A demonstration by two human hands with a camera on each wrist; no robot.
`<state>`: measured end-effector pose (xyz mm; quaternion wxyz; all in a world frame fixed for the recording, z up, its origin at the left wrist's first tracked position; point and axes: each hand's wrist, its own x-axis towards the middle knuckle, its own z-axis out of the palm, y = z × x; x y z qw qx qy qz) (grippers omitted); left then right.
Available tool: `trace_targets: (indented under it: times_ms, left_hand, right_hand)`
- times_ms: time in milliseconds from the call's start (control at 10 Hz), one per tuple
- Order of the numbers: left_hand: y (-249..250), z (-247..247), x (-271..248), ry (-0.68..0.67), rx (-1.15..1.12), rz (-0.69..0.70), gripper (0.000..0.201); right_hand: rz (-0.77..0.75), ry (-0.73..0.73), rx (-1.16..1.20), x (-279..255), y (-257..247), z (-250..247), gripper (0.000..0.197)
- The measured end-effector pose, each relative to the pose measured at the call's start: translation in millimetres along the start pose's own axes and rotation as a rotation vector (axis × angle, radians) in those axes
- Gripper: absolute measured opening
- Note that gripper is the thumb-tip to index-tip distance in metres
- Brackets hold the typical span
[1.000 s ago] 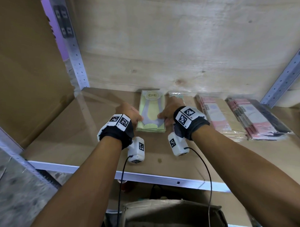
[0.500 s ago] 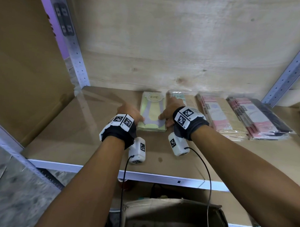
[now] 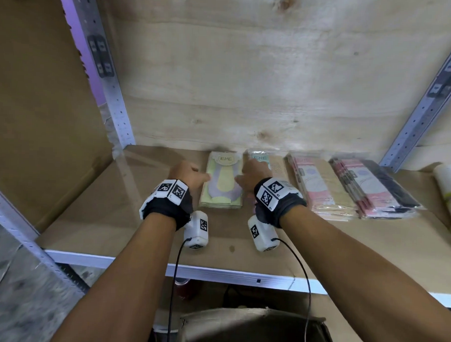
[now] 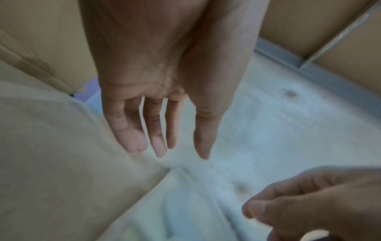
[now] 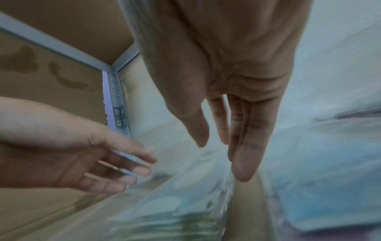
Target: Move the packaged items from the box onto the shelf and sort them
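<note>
1. We read "ENE" on the round label of the green stack of packets (image 3: 222, 182), which lies on the shelf (image 3: 115, 218) near the back wall.
2. Our left hand (image 3: 187, 173) is at the stack's left edge, our right hand (image 3: 250, 175) at its right edge; both hands' fingers are straight and apart, gripping nothing.
3. A second "ENE" packet (image 3: 262, 159) lies just to the right, with pink packets (image 3: 318, 189) beyond it.
4. The box (image 3: 252, 330) sits below the shelf.
</note>
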<state>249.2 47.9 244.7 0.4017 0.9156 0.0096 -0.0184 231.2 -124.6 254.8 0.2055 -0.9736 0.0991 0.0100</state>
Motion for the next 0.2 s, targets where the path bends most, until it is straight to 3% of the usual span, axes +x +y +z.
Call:
trace_targets:
  times_ms: [100,200]
  left_hand:
    - [14.3,-8.3,-9.9,0.132,-0.198,0.136,0.013]
    - [31.4,-4.4,-35.9,0.18,-0.368,0.224,0.006]
  right_hand:
    - [-0.051,0.039,0.155,-19.4,14.4,-15.2,0.026]
    - [-0.098,-0.038,0.62,-48.5,29.2,-37.0,0.01]
